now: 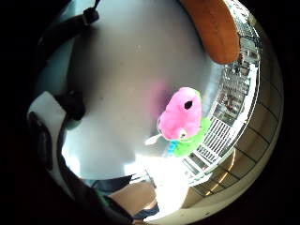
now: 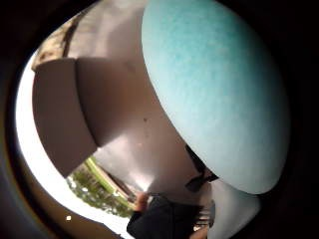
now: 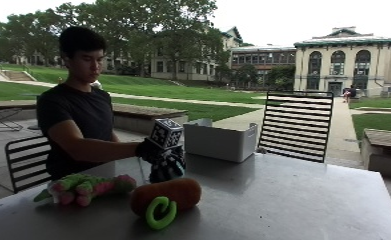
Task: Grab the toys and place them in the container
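Toys (image 3: 85, 188) on table (image 3: 301, 200), gloved right hand (image 3: 163, 162) raised, fingers curled round teal ball (image 2: 219, 94).

Flat daylight under a pale, blown-out sky fills the outside view; it comes mostly from behind the person, so the face, dark shirt and gloved right hand (image 3: 160, 159) read as dim, low-contrast shapes. The table (image 3: 301, 200) carries a broad soft sheen toward its far edge, and shadows under the orange toy (image 3: 172, 192) and green ring (image 3: 159, 212) are faint and diffuse. In the little-finger palm view a white glare patch burns out the tabletop beside the pink-and-green plush (image 1: 183, 123), and railings bend sharply at the rim. In the thumb palm view a blue rounded object (image 2: 219, 89) looms close and soft-focused, with heavy dark vignetting around it.
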